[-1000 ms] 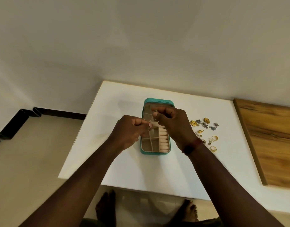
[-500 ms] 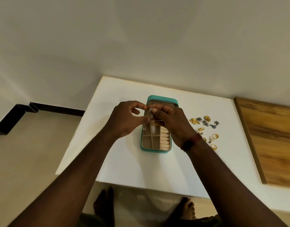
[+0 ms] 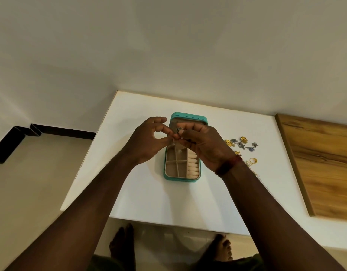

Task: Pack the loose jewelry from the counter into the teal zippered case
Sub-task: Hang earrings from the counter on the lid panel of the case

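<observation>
Meeting fingertip to fingertip above case's far half, both hands work one item.
- Left hand (image 3: 147,140): thumb and forefinger pinch piece's lower end, it seems; other fingers curled.
- Piece (image 3: 178,130): small, silver, ornate, held in air, top showing above fingertips.
- Right hand (image 3: 203,146): pinches same piece, fingers curled round.
- Case (image 3: 181,179): open, directly beneath hands, long axis running away from person; beige compartments left, ring rolls right. Drop is straight down, both hands equally near.
- Pile (image 3: 241,143): gold and silver bits on counter (image 3: 145,196), right of case, nearer right hand.
</observation>
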